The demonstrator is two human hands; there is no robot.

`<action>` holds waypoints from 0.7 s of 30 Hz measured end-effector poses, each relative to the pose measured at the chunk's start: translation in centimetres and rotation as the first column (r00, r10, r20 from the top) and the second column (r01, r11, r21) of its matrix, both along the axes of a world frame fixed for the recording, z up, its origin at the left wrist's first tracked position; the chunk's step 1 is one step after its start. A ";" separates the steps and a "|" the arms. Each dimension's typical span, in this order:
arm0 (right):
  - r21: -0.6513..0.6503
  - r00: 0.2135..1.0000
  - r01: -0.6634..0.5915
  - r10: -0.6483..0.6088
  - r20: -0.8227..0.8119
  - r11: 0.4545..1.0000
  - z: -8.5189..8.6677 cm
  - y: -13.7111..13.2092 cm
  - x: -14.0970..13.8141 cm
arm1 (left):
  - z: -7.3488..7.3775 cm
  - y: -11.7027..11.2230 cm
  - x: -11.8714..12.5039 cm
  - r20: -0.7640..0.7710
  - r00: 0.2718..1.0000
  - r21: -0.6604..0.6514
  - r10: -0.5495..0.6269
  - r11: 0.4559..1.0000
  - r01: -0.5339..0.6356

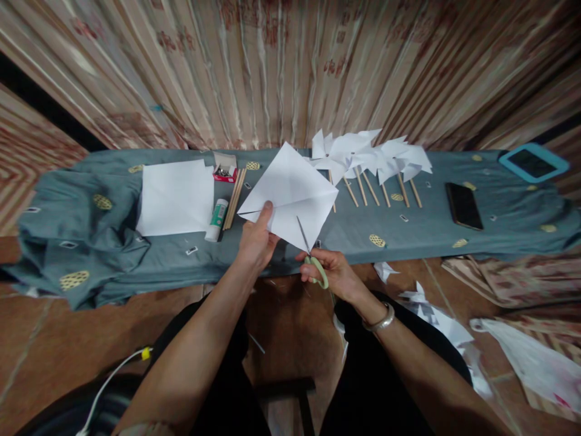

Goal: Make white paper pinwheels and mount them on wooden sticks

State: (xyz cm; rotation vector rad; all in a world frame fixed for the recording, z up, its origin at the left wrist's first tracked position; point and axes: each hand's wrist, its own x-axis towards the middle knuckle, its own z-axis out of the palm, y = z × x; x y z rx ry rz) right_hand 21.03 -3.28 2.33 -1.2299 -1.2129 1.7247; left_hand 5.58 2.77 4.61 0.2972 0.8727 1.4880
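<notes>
My left hand (258, 237) pinches a square sheet of white paper (290, 175) near its lower left edge, thumb on top. The sheet is turned corner-up, with a crease across it and a slit running in from the left corner. In my right hand (333, 272) is a pair of scissors (316, 266) with pale green handles. One blade lies over the paper at its bottom corner; the other blade seems hidden beneath the sheet.
On the cloth-covered bench (436, 230) lie a paper stack (177, 197), a glue stick (216, 220), wooden sticks (235, 200), a small red box (226, 168), several paper pinwheels (354, 151), a phone (463, 206) and a blue-framed tablet (533, 162). Paper scraps (442, 324) litter the floor.
</notes>
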 end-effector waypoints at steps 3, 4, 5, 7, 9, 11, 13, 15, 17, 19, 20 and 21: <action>0.003 1.000 0.014 -0.014 0.000 1.000 0.2 0.1 0.0 | 0.1 -0.2 0.2 -0.012 1.000 -0.014 -0.006 1.000 0.006; 0.004 1.000 0.017 -0.017 0.001 1.000 0.3 0.1 -0.1 | 0.2 -0.2 0.3 -0.016 1.000 -0.025 -0.007 1.000 0.007; 0.004 1.000 0.020 -0.020 0.004 1.000 0.3 0.1 -0.1 | 0.2 -0.3 0.3 -0.018 1.000 -0.035 -0.007 0.999 0.007; 0.003 1.000 0.025 -0.025 0.006 1.000 0.4 0.1 -0.1 | 0.4 -0.3 0.4 -0.018 1.000 -0.044 -0.006 0.999 0.006; 0.001 0.999 0.033 -0.033 0.000 0.999 0.3 0.2 -0.2 | 0.5 -0.3 0.4 -0.015 1.000 -0.048 -0.006 0.999 0.006; 0.000 0.999 0.042 -0.042 -0.013 0.999 0.1 0.1 -0.2 | 0.5 -0.3 0.4 -0.013 1.000 -0.046 -0.005 0.999 0.004; -0.003 0.999 0.043 -0.043 -0.024 0.999 0.0 0.1 -0.2 | 0.5 -0.3 0.4 -0.013 1.000 -0.045 -0.006 0.999 0.005; -0.005 0.999 0.041 -0.041 -0.029 0.999 -0.2 0.1 -0.2 | 0.5 -0.3 0.4 -0.017 1.000 -0.049 -0.004 0.999 0.003; -0.007 0.999 0.041 -0.041 -0.031 0.999 -0.2 0.1 -0.2 | 0.5 -0.3 0.4 -0.021 1.000 -0.052 -0.004 0.999 0.003; -0.011 0.998 0.048 -0.048 -0.031 0.999 -0.2 0.1 -0.3 | 0.4 -0.3 0.3 -0.022 1.000 -0.044 -0.007 0.999 0.006; -0.013 0.998 0.054 -0.055 -0.032 0.998 -0.2 0.1 -0.3 | 0.4 -0.3 0.3 -0.021 1.000 -0.040 -0.008 0.999 0.008; -0.015 0.998 0.061 -0.061 -0.031 0.998 -0.1 0.1 -0.3 | 0.4 -0.3 0.3 -0.020 1.000 -0.038 -0.008 0.999 0.008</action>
